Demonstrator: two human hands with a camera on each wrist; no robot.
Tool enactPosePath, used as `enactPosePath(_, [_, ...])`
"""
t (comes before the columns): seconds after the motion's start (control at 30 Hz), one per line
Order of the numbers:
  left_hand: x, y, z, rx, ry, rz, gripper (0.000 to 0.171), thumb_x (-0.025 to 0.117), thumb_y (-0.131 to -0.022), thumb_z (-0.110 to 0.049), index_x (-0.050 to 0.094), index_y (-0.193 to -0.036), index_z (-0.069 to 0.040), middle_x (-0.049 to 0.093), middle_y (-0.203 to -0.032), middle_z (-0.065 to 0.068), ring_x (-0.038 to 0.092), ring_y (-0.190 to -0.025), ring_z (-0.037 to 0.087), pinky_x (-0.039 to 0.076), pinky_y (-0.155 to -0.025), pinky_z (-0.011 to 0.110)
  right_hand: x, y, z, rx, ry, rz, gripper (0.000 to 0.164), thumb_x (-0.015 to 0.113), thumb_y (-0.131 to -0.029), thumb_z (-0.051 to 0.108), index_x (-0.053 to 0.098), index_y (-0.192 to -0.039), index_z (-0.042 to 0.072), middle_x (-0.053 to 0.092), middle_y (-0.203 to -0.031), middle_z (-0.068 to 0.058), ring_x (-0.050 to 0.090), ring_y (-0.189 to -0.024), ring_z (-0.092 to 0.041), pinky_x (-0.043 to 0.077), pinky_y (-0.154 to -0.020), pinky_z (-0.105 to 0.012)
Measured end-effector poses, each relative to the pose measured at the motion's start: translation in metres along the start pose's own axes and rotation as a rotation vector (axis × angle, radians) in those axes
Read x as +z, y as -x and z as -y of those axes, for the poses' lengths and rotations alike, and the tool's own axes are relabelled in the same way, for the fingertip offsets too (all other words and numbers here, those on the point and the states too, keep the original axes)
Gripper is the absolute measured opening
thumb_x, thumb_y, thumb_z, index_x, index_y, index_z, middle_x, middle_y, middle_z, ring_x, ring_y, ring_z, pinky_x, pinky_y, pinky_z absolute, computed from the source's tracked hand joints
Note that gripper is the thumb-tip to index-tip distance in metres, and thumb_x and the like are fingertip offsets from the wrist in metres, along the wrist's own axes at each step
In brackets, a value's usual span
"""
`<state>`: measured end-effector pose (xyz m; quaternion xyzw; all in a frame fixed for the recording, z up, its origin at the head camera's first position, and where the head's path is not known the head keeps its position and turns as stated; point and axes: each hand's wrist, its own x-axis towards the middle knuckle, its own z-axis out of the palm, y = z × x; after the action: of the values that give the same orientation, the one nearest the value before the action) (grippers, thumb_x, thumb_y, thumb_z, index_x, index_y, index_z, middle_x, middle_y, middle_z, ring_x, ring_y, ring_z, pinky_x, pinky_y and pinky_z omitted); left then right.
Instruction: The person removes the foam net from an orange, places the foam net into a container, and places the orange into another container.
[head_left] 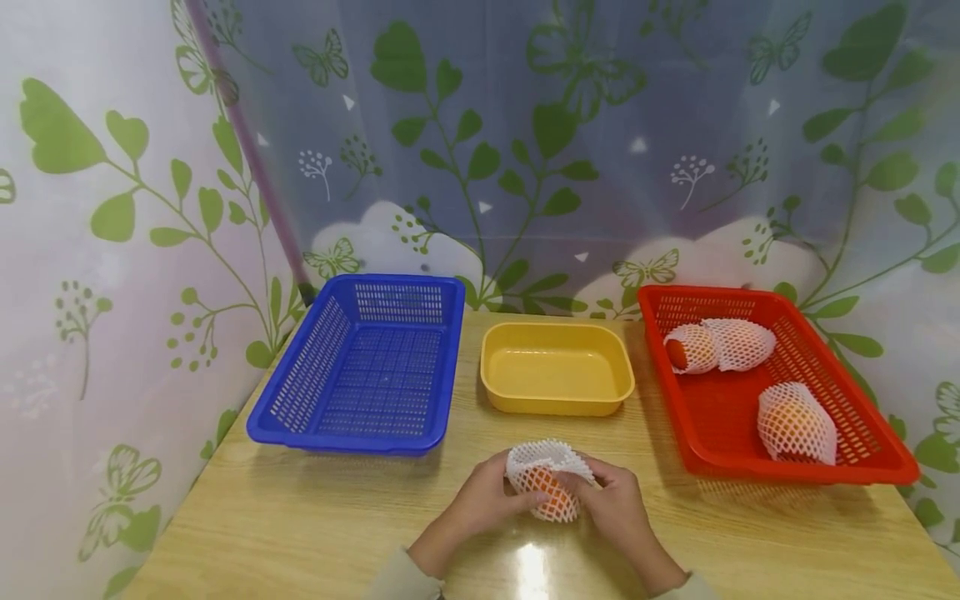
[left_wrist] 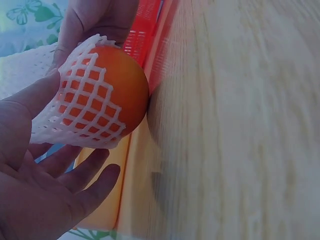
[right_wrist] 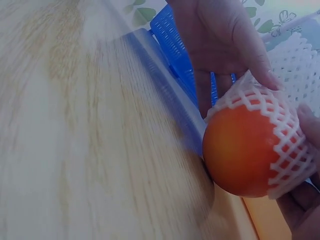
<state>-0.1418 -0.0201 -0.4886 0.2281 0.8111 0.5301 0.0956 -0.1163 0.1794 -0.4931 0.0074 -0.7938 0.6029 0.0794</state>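
A round orange [left_wrist: 131, 85] sits partly inside a white foam net sleeve [head_left: 550, 461], its bare end against the wooden table in both wrist views. My left hand [head_left: 490, 497] holds the netted fruit from the left, thumb on the mesh and fingers spread around its far side. From the right, my right hand [head_left: 613, 500] grips the sleeve and fruit, its thumb lying over the mesh. The sleeve's loose upper end stands open above the fruit in the head view.
A blue basket [head_left: 258, 432] stands at the left and a yellow tub [head_left: 558, 406] at the middle back. In the red basket [head_left: 720, 425] at the right lie several netted fruits [head_left: 797, 422]. A patterned curtain [head_left: 480, 150] hangs behind the table [head_left: 300, 533].
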Motion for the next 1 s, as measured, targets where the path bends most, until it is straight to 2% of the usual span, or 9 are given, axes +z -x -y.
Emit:
enactPosePath(0.13, [0.0008,-0.0005,0.0003,0.015,0.018,0.008,0.052,0.078,-0.082,-0.029,0.060,-0.127,-0.010,0.066,-0.117,0.003,0.061,-0.106,0.015,0.050,-0.093,0.028,0.0011,-0.0004,0.0001,-0.007,0.010,-0.055,0.023,0.079,-0.079,0.009,0.076,-0.102,0.004,0.073,-0.102,-0.008,0.066,-0.093,-0.006,0.054,-0.078,-0.022])
enactPosePath(0.23, [0.0016,-0.0018,0.0007,0.038,0.018,0.014,0.053,0.078,-0.082,-0.029,0.059,-0.128,-0.011,0.065,-0.119,0.002,0.060,-0.109,0.015,0.049,-0.096,0.029,0.0007,-0.0010,-0.0001,-0.025,0.003,-0.064,0.021,0.079,-0.080,0.009,0.076,-0.100,0.005,0.074,-0.100,-0.007,0.066,-0.090,-0.005,0.054,-0.075,-0.022])
enactPosePath(0.33, [0.0025,-0.0024,0.0009,0.039,0.010,0.010,0.055,0.078,-0.082,-0.029,0.058,-0.130,-0.012,0.064,-0.121,0.002,0.060,-0.111,0.015,0.048,-0.097,0.030,0.0000,-0.0010,0.0013,-0.045,0.006,-0.028,0.025,0.078,-0.082,0.011,0.074,-0.106,0.004,0.073,-0.104,-0.007,0.065,-0.094,-0.006,0.053,-0.081,-0.022])
enactPosePath(0.47, [0.0029,-0.0017,0.0011,0.018,0.028,0.001,0.055,0.078,-0.082,-0.026,0.057,-0.130,-0.011,0.065,-0.120,0.003,0.061,-0.107,0.016,0.050,-0.093,0.028,-0.0007,-0.0004,0.0005,-0.047,0.024,0.037,0.035,0.075,-0.085,0.011,0.068,-0.118,0.003,0.069,-0.117,-0.008,0.060,-0.108,-0.009,0.048,-0.093,-0.026])
enactPosePath(0.57, [0.0027,-0.0010,0.0007,0.012,0.048,-0.002,0.054,0.078,-0.082,-0.023,0.057,-0.130,-0.010,0.065,-0.119,0.004,0.062,-0.105,0.017,0.051,-0.090,0.026,-0.0015,0.0006,-0.0012,-0.017,0.028,0.076,0.043,0.076,-0.084,0.012,0.063,-0.124,0.001,0.066,-0.121,-0.011,0.058,-0.115,-0.017,0.046,-0.100,-0.036])
enactPosePath(0.73, [0.0016,0.0002,-0.0022,-0.005,0.050,-0.022,0.052,0.078,-0.083,-0.025,0.059,-0.129,-0.009,0.065,-0.118,0.006,0.063,-0.104,0.017,0.052,-0.089,0.025,-0.0033,0.0023,-0.0019,0.008,0.013,0.137,0.053,0.077,-0.082,0.010,0.058,-0.130,-0.003,0.059,-0.131,-0.018,0.050,-0.125,-0.033,0.038,-0.105,-0.052])
enactPosePath(0.9, [0.0011,0.0008,-0.0036,-0.018,0.024,-0.066,0.045,0.078,-0.082,-0.025,0.064,-0.121,-0.007,0.067,-0.113,0.007,0.064,-0.101,0.020,0.053,-0.086,0.026,-0.0053,0.0024,-0.0043,0.003,0.014,0.172,0.052,0.078,-0.082,0.012,0.059,-0.130,0.001,0.058,-0.133,-0.016,0.046,-0.129,-0.036,0.033,-0.107,-0.058])
enactPosePath(1.0, [0.0011,0.0005,-0.0034,-0.011,0.026,-0.096,0.038,0.078,-0.082,-0.021,0.067,-0.115,-0.004,0.067,-0.108,0.007,0.064,-0.097,0.020,0.054,-0.083,0.025,-0.0063,0.0016,-0.0043,0.000,0.026,0.178,0.047,0.078,-0.082,0.013,0.062,-0.125,0.003,0.062,-0.129,-0.012,0.048,-0.127,-0.032,0.034,-0.108,-0.055])
